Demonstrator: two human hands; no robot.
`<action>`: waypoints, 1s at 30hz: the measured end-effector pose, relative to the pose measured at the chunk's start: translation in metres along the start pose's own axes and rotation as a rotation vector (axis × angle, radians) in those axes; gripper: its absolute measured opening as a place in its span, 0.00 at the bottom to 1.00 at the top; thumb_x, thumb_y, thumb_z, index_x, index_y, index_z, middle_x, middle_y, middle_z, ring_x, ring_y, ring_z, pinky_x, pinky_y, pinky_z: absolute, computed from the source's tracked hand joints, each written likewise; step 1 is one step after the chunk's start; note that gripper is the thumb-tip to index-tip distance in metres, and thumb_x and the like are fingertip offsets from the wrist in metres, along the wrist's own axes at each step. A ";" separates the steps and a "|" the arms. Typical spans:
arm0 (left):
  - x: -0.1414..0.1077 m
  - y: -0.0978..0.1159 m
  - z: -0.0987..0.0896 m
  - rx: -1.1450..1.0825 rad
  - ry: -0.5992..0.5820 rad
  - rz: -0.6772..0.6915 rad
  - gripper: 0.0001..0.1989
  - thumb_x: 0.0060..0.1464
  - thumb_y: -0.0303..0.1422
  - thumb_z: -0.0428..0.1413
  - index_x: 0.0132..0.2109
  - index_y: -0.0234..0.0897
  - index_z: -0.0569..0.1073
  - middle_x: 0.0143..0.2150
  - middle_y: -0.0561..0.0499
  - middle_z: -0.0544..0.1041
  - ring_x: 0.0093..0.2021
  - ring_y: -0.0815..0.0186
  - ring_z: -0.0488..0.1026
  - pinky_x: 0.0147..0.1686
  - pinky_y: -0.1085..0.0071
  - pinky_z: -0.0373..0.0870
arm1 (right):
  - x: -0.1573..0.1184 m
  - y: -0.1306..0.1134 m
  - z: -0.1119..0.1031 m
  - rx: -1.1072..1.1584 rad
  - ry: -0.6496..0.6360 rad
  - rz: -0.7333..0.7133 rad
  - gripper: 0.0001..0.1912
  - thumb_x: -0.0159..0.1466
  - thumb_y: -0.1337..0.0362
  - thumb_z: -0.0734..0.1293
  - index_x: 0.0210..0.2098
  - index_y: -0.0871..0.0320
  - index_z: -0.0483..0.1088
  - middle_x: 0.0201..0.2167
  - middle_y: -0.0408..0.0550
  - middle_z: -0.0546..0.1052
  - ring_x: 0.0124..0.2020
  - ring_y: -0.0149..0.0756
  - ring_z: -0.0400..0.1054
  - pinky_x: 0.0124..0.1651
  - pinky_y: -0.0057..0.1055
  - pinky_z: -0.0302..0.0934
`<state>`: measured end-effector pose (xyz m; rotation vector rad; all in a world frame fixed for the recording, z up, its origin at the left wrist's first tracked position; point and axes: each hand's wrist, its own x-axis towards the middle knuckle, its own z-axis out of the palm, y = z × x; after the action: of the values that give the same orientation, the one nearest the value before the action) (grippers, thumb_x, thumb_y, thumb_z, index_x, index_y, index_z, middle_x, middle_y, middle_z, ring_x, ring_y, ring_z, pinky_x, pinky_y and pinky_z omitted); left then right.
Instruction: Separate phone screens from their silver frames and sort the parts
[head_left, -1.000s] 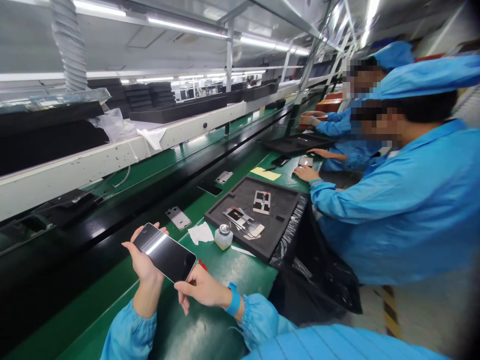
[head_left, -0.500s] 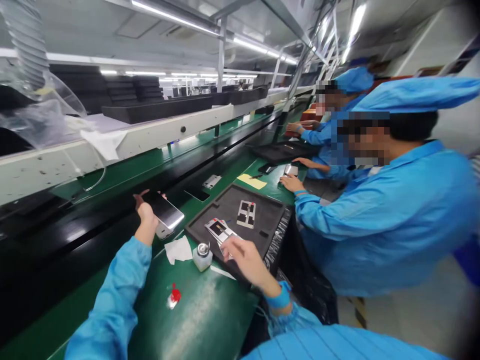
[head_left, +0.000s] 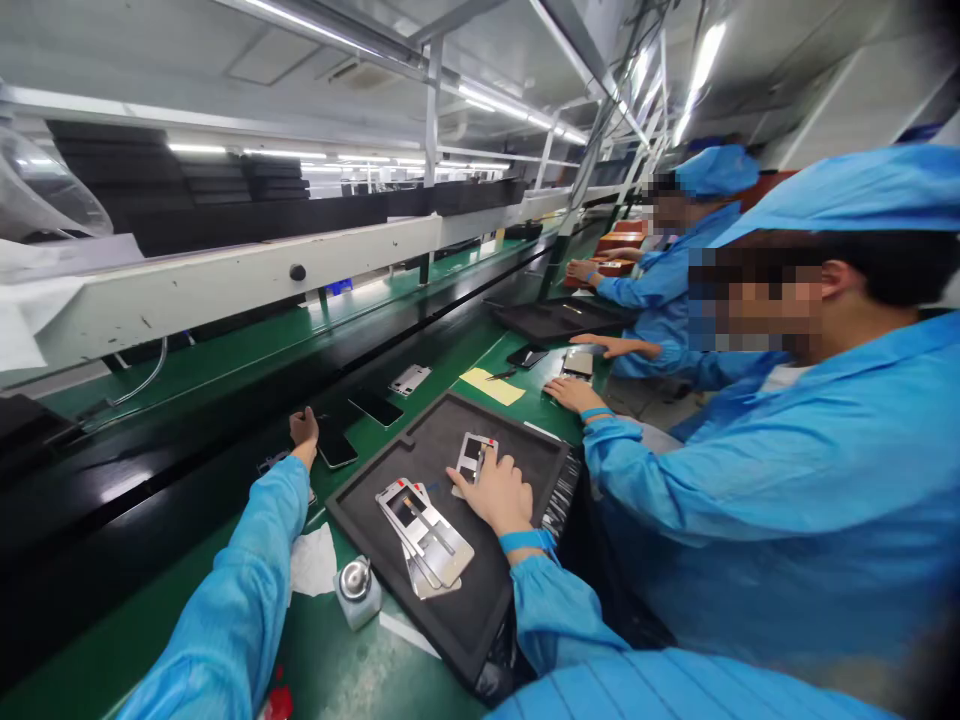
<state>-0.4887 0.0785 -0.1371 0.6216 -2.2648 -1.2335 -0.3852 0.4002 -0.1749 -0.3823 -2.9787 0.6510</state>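
Observation:
Curled at the left edge of a dark smartphone (head_left: 337, 442), my left hand (head_left: 304, 430) is closed on it; most of its fingertips are hidden. My right hand (head_left: 501, 490) is over a black foam tray (head_left: 360, 505), thumb and fingers apart. Its fingers reach a silver phone panel (head_left: 470, 455) with black patches and a red tab, and partly cover it. Nearer to me in the tray, several similar phone panels (head_left: 431, 540) overlap in a fanned stack.
A small dispenser bottle (head_left: 358, 592) and a white wipe (head_left: 313, 560) stand left of the tray. Beyond lie another dark phone (head_left: 375, 407), a silver phone part (head_left: 410, 379) and yellow paper (head_left: 491, 386). A co-worker's hands (head_left: 576, 393) work at the right.
My left hand has lowered the smartphone beside the other dark phone. My right hand has moved from the stacked panels to the single panel farther back, its fingers spreading.

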 end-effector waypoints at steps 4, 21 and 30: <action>0.005 0.007 0.026 0.248 -0.031 -0.027 0.22 0.70 0.41 0.62 0.66 0.37 0.74 0.66 0.40 0.74 0.61 0.50 0.76 0.60 0.46 0.77 | -0.002 0.002 -0.001 -0.168 0.003 -0.075 0.43 0.73 0.40 0.67 0.74 0.65 0.62 0.61 0.72 0.71 0.61 0.64 0.70 0.59 0.53 0.64; 0.055 0.082 0.240 0.542 -0.598 0.431 0.40 0.67 0.47 0.62 0.77 0.36 0.62 0.74 0.31 0.68 0.79 0.34 0.54 0.75 0.32 0.40 | 0.008 0.045 0.037 0.375 0.216 -0.084 0.25 0.71 0.39 0.66 0.53 0.53 0.72 0.39 0.56 0.78 0.39 0.55 0.75 0.37 0.43 0.65; 0.037 0.105 0.131 0.027 -0.460 0.436 0.42 0.48 0.30 0.75 0.69 0.35 0.73 0.58 0.35 0.81 0.62 0.41 0.75 0.67 0.50 0.66 | 0.010 0.037 0.011 0.238 0.072 0.037 0.20 0.74 0.44 0.63 0.48 0.53 0.73 0.41 0.51 0.80 0.41 0.49 0.77 0.38 0.37 0.62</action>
<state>-0.6136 0.1916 -0.1025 -0.1739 -2.5957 -1.2075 -0.3875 0.4303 -0.2006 -0.4329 -2.7897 0.9604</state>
